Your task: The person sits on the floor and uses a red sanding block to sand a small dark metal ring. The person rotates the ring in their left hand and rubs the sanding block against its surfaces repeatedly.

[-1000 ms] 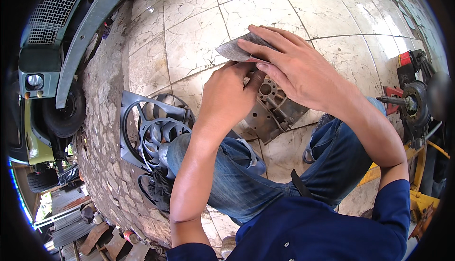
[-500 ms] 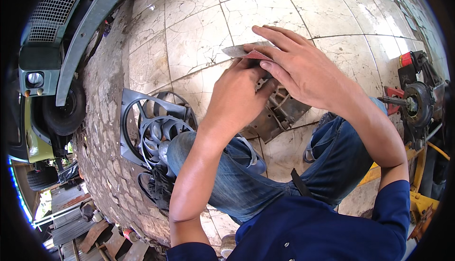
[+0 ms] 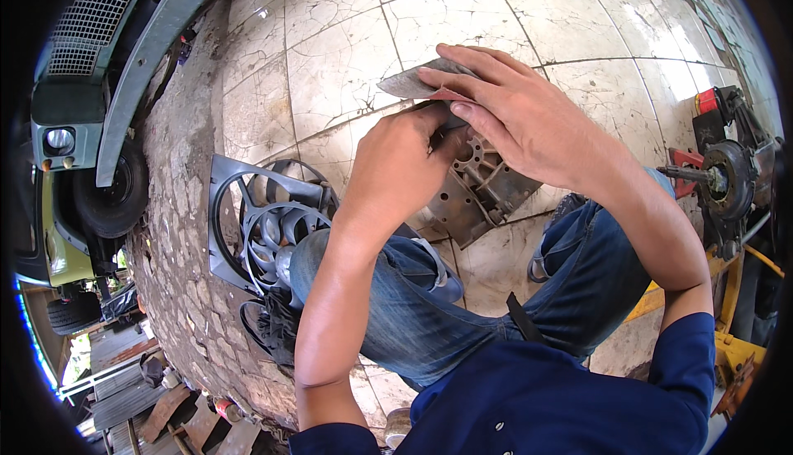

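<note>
Sandpaper sheet point(image 3: 410, 83) lies under right-hand fingers point(image 3: 462, 71) — flat.

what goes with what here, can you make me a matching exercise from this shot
Things:
1. sandpaper sheet
2. metal engine part
3. fan shroud
4. left hand

Places or states:
A. lying on the floor beside the left knee
B. pressed under the right hand
C. gripping the part's top edge
D. propped on the tiles, grimy, with round bores

Pairs: 1-B, 2-D, 3-A, 4-C
</note>
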A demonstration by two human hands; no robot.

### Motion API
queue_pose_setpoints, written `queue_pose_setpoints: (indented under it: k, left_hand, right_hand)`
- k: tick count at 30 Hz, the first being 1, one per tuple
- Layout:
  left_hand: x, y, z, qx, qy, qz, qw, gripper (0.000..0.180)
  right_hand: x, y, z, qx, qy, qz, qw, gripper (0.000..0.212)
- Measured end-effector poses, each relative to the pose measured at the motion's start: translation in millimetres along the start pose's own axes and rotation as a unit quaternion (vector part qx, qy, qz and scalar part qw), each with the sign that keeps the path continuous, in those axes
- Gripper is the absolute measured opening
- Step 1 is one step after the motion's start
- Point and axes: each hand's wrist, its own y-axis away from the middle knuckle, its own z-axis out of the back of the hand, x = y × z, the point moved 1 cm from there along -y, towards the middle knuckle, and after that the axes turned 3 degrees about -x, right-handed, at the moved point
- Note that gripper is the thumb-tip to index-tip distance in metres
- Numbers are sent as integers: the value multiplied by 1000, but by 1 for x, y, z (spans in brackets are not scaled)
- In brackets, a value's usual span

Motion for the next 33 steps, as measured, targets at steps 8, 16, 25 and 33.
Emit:
queue_pose_setpoints:
  k: [8,16,25,33]
  left_hand:
    - [1,0,-2,35,4,8,999,27]
    - [5,-2,-3,34,29,35,998,25]
    - [5,-2,-3,-17,53,4,998,25]
    - [3,-3,-2,-63,44,-20,997,27]
  right_hand:
    - [-3,2,-1,12,-5,-15,1000,33]
    - [-1,-1,3,1,-9,-8,1000,33]
    - [-5,-1,6,-2,-49,-43,998,35]
    - [-8,-2,3,-12,-66,-38,997,35]
